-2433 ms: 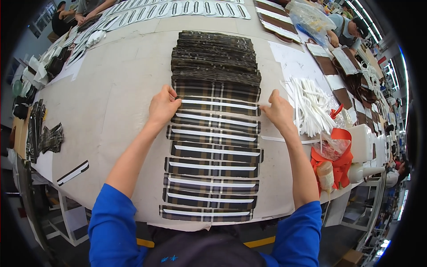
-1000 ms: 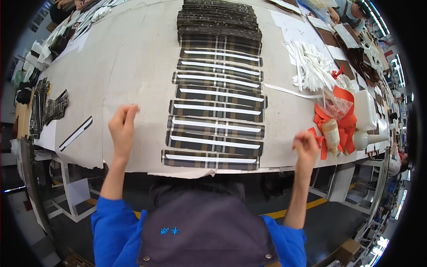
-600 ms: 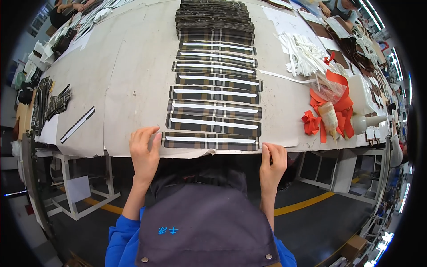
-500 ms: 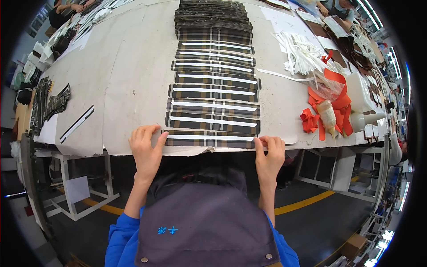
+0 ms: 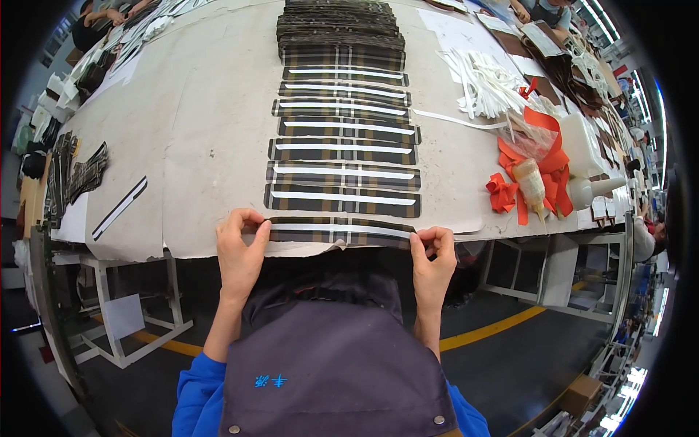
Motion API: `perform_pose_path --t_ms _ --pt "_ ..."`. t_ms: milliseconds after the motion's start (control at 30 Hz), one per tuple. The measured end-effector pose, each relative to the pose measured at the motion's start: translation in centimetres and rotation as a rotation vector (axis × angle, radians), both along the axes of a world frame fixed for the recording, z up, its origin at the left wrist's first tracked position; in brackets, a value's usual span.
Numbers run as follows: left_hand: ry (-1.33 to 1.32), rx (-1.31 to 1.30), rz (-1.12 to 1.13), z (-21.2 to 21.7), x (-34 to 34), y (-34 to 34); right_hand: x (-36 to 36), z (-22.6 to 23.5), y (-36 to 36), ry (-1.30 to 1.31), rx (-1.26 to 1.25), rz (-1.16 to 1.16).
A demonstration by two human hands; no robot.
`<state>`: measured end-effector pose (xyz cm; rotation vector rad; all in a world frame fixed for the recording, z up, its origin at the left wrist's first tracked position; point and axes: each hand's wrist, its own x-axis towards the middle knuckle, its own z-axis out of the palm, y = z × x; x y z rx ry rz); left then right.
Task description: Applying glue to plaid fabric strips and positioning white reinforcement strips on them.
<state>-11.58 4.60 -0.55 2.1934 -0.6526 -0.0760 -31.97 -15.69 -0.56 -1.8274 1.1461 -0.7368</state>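
The nearest plaid fabric strip [image 5: 309, 237], with a white band along its length, is stretched between my hands at the table's front edge. My left hand [image 5: 242, 246] pinches its left end between thumb and fingers. At the right end, my right hand [image 5: 435, 256] grips the corner the same way. Beyond it, several similar plaid strips [image 5: 342, 205] lie in a column, each with a white band on top. A thick stack of plaid pieces [image 5: 341, 33] stands at the far end of that column.
On the right are white tapes [image 5: 479, 81], red fabric scraps [image 5: 559, 175], a glue bottle [image 5: 530, 182] and a white squeeze bottle [image 5: 590, 191]. At left lie a single banded strip [image 5: 120, 208] and more plaid pieces [image 5: 87, 175]. Other people work at the far corners.
Both hands have closed on the ends of the nearest strip and drawn it slightly toward me. The gap between it and the strip behind has widened.
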Motion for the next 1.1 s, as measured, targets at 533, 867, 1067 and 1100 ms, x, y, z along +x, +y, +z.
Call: perform_pose_path --t_ms 533,867,1067,1100 --pt "-0.254 0.129 0.008 -1.3 3.3 -3.4 2.8 -2.5 -5.0 0.333 -0.585 0.094" --pt "0.579 -0.429 -0.006 0.6 2.6 -1.2 1.1 1.5 -2.5 -0.256 0.070 -0.023" --pt "0.682 -0.444 0.038 0.7 1.2 2.7 -0.3 0.4 0.0 -0.216 0.186 -0.005" --pt "0.655 -0.347 0.057 -0.2 1.0 3.0 -0.6 -0.3 0.3 -0.098 0.148 0.011"
